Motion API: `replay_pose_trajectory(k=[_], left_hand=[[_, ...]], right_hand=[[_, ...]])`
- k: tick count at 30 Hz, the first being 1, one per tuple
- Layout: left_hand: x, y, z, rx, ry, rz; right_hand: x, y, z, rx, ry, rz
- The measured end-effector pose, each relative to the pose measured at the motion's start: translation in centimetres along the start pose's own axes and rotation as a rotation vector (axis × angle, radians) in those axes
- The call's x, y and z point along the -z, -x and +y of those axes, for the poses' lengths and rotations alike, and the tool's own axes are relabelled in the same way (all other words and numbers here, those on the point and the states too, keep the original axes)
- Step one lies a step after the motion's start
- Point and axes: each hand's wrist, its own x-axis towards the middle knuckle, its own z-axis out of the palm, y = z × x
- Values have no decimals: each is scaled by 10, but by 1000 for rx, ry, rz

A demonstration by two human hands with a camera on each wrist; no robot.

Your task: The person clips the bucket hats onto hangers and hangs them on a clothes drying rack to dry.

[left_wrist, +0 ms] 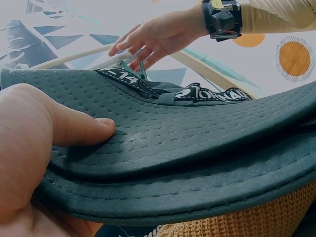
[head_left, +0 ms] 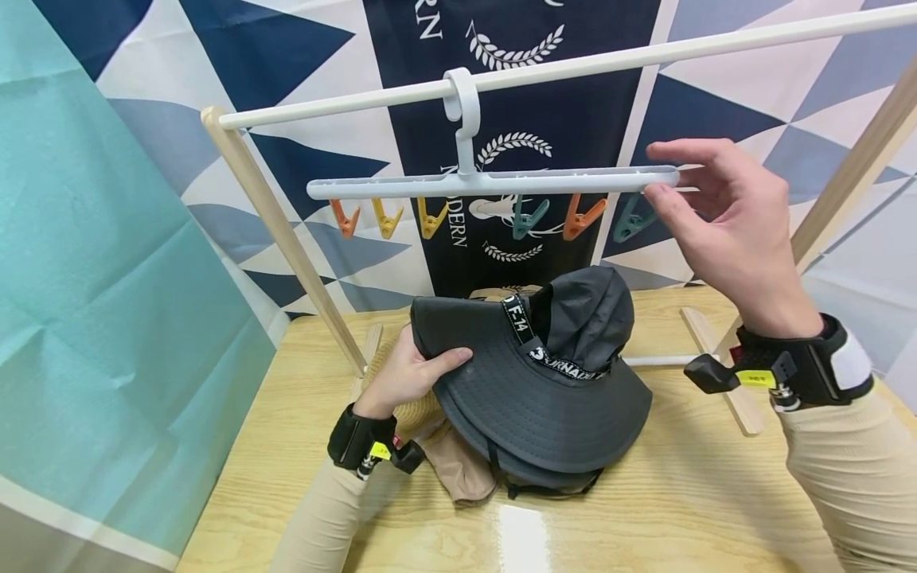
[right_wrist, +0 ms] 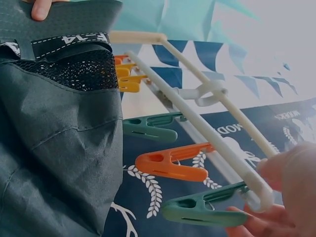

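My left hand [head_left: 408,370] grips the brim of a dark grey sun hat [head_left: 544,426], thumb on top and fingers hidden beneath. The hat has a black band with white lettering and is held above the table, its crown toward the back. My right hand [head_left: 748,231] pinches the right end of a white clip hanger [head_left: 387,188], thumb in front and other fingers behind. Along the hanger hang several clips: a teal clip [right_wrist: 202,207] nearest the right hand, then an orange clip [right_wrist: 175,163], another teal clip [right_wrist: 153,128], and yellow clips [head_left: 432,219] farther left.
The hanger hooks over a white rod [head_left: 645,57] on a rack with wooden legs [head_left: 286,239]. Under the hat, a beige cloth item [head_left: 458,469] and a tan knitted item [left_wrist: 237,222] lie on the wooden table [head_left: 251,477]. Patterned cloth hangs behind.
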Motion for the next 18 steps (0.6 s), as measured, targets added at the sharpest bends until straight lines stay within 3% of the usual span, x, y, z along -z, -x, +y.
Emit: replay_pose_trajectory(k=[18], left_hand=[[1, 0, 3, 19, 5, 0]], right_hand=[[-3, 2, -5, 37, -24, 37]])
